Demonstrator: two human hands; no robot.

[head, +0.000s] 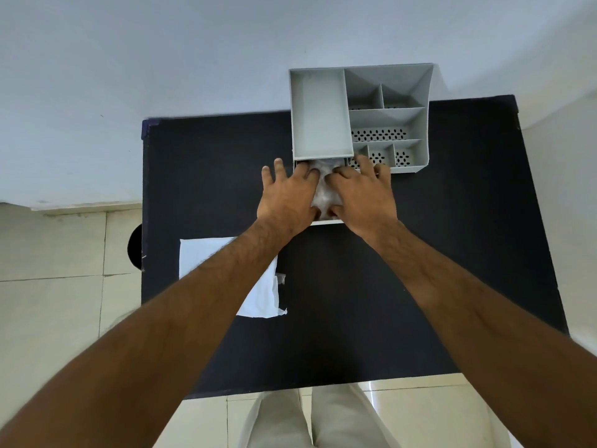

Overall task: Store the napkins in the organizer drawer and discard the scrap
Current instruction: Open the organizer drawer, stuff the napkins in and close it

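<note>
A grey organizer (319,111) with several compartments stands at the far edge of the black table (355,302). Its drawer (326,222) is pulled out toward me. Inside the drawer lies a pack of white napkins (324,192) in clear wrap. My left hand (287,192) and my right hand (361,192) both lie flat on the napkins, fingers spread, pressing them down into the drawer. A white scrap (258,295), flat with a torn edge, lies on the table at the near left, partly under my left forearm.
The table stands against a white wall. A dark round object (135,245) shows on the tiled floor beside the table's left edge. My legs stand at the table's near edge.
</note>
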